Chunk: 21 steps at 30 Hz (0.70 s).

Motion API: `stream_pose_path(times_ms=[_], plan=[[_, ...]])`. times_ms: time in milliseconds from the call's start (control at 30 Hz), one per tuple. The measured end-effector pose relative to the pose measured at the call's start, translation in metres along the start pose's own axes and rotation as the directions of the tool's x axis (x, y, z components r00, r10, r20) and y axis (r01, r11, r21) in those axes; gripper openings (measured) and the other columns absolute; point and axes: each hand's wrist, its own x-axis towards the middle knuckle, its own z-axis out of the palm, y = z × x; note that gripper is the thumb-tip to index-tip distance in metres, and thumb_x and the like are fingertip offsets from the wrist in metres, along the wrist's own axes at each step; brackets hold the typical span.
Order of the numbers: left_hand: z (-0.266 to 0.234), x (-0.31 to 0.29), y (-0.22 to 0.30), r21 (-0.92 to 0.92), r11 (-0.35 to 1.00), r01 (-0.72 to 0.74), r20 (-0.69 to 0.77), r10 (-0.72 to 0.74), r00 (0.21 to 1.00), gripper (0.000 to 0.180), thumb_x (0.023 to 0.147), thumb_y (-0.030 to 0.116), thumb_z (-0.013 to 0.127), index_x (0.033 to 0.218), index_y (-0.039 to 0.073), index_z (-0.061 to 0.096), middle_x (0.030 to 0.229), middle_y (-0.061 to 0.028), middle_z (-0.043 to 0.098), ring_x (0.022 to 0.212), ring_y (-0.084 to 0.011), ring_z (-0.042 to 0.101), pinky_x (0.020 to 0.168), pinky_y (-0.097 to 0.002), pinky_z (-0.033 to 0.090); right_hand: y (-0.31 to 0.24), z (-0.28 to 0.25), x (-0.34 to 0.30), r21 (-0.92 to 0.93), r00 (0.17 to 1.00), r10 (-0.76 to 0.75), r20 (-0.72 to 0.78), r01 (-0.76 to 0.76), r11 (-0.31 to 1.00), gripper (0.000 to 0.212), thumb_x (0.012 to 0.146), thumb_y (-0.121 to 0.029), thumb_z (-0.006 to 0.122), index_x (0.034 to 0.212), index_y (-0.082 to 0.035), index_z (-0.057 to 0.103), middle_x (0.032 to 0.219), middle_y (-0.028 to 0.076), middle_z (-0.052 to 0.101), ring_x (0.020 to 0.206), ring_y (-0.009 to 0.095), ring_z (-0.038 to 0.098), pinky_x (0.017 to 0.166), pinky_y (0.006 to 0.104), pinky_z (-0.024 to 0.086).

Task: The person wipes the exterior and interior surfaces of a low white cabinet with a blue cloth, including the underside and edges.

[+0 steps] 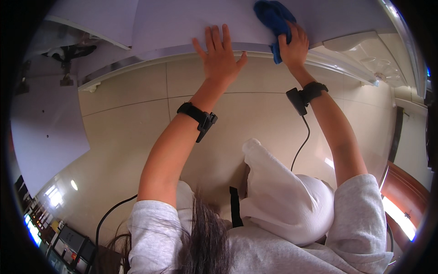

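My left hand [221,52] lies flat with spread fingers against a pale lilac panel [182,20], near its lower edge. My right hand [294,45] presses a blue cloth [273,18] against the same panel, fingers curled over the cloth. Both wrists carry black bands; a black cable [303,141] hangs from the right one.
A beige tiled floor [132,132] lies below. Another pale panel [45,132] stands at the left. White fittings [365,55] sit at the upper right, a brown wooden edge [406,192] at the right. A black cable [107,214] runs at the lower left.
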Motion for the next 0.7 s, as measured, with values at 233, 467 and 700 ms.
stream_pose_path(times_ms=[233, 467, 700], plan=[[0.0004, -0.0021, -0.0022, 0.112, 0.994, -0.019, 0.025, 0.016, 1.000, 0.071, 0.079, 0.039, 0.046, 0.132, 0.002, 0.017, 0.132, -0.0181, 0.023, 0.126, -0.0309, 0.016, 0.096, -0.0593, 0.002, -0.0019, -0.0014, 0.0004, 0.029, 1.000, 0.020, 0.019, -0.020, 0.999, 0.040, 0.073, -0.028, 0.046, 0.111, -0.016, 0.052, 0.113, 0.011, 0.048, 0.106, 0.031, 0.043, 0.092, 0.0423, 0.030], [-0.0020, -0.0038, -0.0051, 0.008, 1.000, -0.027, -0.002, 0.027, 1.000, 0.066, 0.080, 0.032, 0.045, 0.133, 0.003, 0.015, 0.132, -0.0187, 0.025, 0.126, -0.0303, 0.018, 0.097, -0.0583, 0.003, -0.0022, -0.0014, 0.0003, 0.003, 1.000, 0.013, 0.025, -0.013, 1.000, 0.040, 0.074, -0.028, 0.046, 0.112, -0.015, 0.051, 0.114, 0.011, 0.048, 0.106, 0.030, 0.042, 0.092, 0.0424, 0.030], [-0.0041, -0.0059, -0.0071, -0.002, 0.998, -0.058, -0.003, 0.058, 0.998, 0.064, 0.081, 0.028, 0.043, 0.133, 0.004, 0.015, 0.133, -0.0191, 0.025, 0.126, -0.0295, 0.019, 0.098, -0.0572, 0.004, -0.0014, -0.0016, 0.0001, -0.007, 1.000, 0.007, 0.024, -0.007, 1.000, 0.040, 0.074, -0.028, 0.046, 0.111, -0.015, 0.051, 0.113, 0.011, 0.048, 0.105, 0.030, 0.043, 0.092, 0.0424, 0.031]])
